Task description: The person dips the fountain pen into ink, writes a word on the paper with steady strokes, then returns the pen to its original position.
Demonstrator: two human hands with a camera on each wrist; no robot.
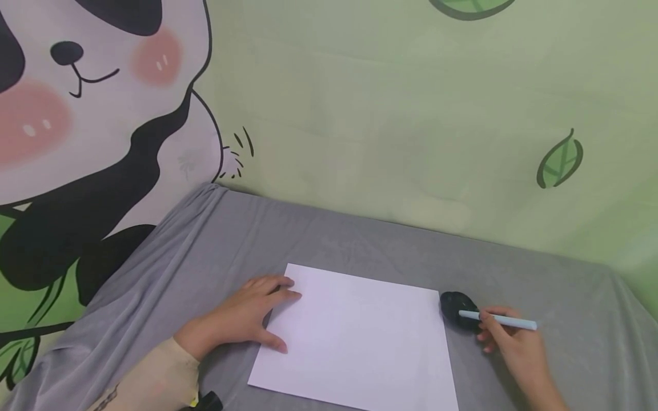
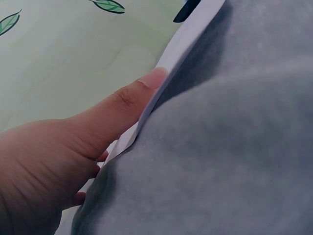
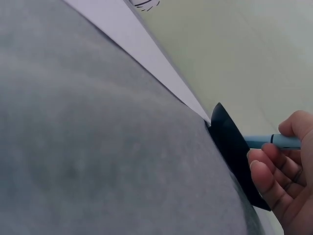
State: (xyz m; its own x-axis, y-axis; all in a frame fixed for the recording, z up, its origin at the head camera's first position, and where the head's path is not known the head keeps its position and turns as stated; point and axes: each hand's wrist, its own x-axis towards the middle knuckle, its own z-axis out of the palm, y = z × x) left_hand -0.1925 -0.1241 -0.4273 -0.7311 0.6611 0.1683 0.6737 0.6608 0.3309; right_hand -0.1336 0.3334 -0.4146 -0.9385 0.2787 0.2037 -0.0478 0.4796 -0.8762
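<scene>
A sheet of white paper (image 1: 354, 342) lies on the grey cloth. My left hand (image 1: 252, 311) rests at its left edge, fingers and thumb spread; in the left wrist view the thumb (image 2: 122, 105) lies over the paper's edge. My right hand (image 1: 519, 342) pinches a light blue pen (image 1: 514, 321) between thumb and fingers. The pen's far end overlaps a small black, dish-like thing (image 1: 452, 305) beside the paper's right edge. In the right wrist view this black thing (image 3: 227, 142) shows a straight upper edge, with the pen (image 3: 283, 141) extending behind it.
Grey cloth (image 1: 329, 234) covers the table and bunches up at the left. Behind it hangs a pale green backdrop (image 1: 385, 114) with a panda and leaves. A dark object (image 1: 209, 401) lies near the left sleeve (image 1: 159, 374) at the bottom edge.
</scene>
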